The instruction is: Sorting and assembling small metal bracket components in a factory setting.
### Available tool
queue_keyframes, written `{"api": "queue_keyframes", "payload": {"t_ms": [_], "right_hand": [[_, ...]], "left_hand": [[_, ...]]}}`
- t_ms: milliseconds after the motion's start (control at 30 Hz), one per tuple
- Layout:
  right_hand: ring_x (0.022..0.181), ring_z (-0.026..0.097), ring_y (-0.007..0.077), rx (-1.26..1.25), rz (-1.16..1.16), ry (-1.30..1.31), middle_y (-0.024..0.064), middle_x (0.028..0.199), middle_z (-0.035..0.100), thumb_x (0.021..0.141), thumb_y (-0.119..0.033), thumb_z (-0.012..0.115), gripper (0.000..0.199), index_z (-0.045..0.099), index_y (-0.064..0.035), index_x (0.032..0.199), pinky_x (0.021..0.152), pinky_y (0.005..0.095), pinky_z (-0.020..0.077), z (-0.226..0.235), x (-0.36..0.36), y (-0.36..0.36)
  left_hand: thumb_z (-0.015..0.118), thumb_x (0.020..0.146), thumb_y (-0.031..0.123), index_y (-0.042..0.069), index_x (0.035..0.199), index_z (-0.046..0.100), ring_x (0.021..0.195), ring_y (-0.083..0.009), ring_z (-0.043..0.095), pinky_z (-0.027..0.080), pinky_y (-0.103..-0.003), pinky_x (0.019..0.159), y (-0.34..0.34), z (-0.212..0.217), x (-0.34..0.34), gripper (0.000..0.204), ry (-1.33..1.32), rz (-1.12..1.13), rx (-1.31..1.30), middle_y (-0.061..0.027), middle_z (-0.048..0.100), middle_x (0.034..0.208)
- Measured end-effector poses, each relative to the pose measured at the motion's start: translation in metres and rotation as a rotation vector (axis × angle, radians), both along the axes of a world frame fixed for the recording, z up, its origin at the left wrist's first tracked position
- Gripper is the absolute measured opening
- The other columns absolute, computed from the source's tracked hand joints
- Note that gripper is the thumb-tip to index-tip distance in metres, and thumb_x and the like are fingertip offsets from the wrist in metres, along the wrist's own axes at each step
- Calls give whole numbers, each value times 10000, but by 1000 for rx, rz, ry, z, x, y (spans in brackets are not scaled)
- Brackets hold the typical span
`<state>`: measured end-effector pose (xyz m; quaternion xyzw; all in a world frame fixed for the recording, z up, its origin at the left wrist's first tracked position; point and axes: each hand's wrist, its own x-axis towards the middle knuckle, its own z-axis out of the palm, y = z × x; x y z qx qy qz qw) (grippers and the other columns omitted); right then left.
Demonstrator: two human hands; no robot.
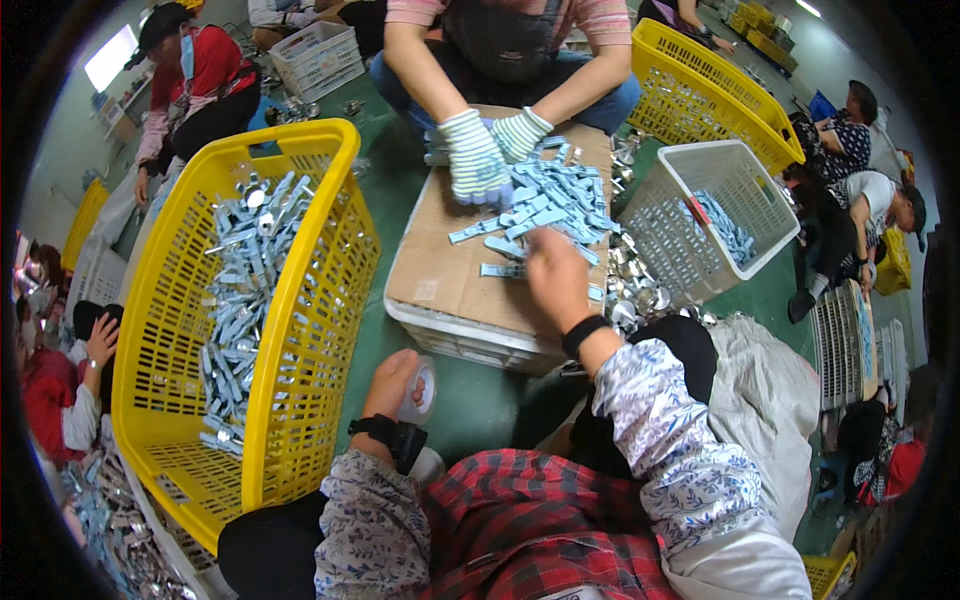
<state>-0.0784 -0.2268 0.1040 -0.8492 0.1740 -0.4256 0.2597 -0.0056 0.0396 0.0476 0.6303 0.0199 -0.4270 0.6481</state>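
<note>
My left hand (390,384) is closed around a round, shiny, pale-rimmed piece (421,390), low beside the white crate; its exact kind is unclear. Over the near right part of the cardboard sheet (440,255), my right hand (557,272) is at the edge of a pile of light-blue handle-like pieces (556,200). Motion smears its fingers, and whether they grip anything is hidden. Just left of those fingers lies a single light-blue piece (497,270). Across the pile, a co-worker's striped gloved hands (476,160) rest at its far left side.
The cardboard tops an upturned-looking white crate (470,335). On the left stands a yellow basket (345,190) of blue-handled metal pieces. A white basket (735,160) holds more at right, near loose shiny metal parts (640,290) and a pale sack (765,385). Other people sit around.
</note>
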Motion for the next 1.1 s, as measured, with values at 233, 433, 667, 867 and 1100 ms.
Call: {"api": "queue_keyframes", "payload": {"t_ms": [233,433,667,867,1100], "right_hand": [[1129,432,301,1017,-591,-504,206,1235,442,815,-106,389,466,381,19,1264,956,344,308,-52,-15,-164],[1143,431,239,1021,-163,-373,158,1268,435,841,-125,425,465,368,21,1279,952,296,300,-42,12,-161],[1094,461,211,714,103,49,111,1164,529,839,-180,482,395,488,-118,1229,927,276,315,-44,41,-165],[1096,451,187,853,72,-175,86,1200,502,853,-116,450,398,464,-73,1248,928,250,302,-44,24,-181],[1160,412,198,1057,41,-201,79,1289,433,872,-117,409,431,387,-28,1293,945,273,302,-26,8,-165]], "left_hand": [[527,869,294,11,1145,458,437,-125,435,370,-260,410,-10,-3,-1,402,10,-54,0,-62,507,593],[525,869,292,14,1143,464,440,-122,440,377,-261,418,0,-8,2,395,36,-29,8,-58,507,590],[518,873,294,16,1163,455,444,-121,441,376,-260,424,2,-14,5,407,36,-58,40,-57,514,610],[504,882,254,64,1187,451,473,-120,454,379,-254,433,-7,-2,-3,364,-43,-24,-2,-52,522,632],[490,883,263,80,1165,456,528,-113,501,427,-234,478,-3,2,-1,338,-39,-101,1,-51,559,754]]}}
